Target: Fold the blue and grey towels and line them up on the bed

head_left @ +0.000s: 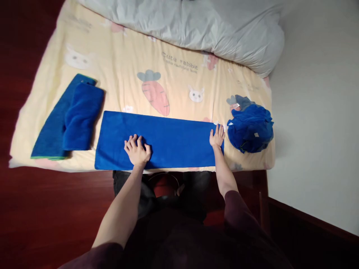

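While both palms press down on it, the blue cloth [179, 144] lies flat along the near edge of the yellow printed sheet [112, 67], between the folded pieces and the crumpled heap; the left hand [137, 150] rests on its left half, fingers spread and slightly bent, and the right hand [217, 136] lies at its right end, fingers extended; neither appears to grip anything.

It looks light, soft and limp, with a fleecy surface that should crease easily, hardly slip and be in no danger of breaking; the two corners of one short end seem the best hold, since a grasp at mid-length would likely let it sag.

Counted out, there are one flat cloth, two folded pieces at the left, the plush one [84, 117] overlapping the green-edged one [52, 125], and one blue heap [251, 129] at the right; how many cloths the heap contains, I cannot tell.
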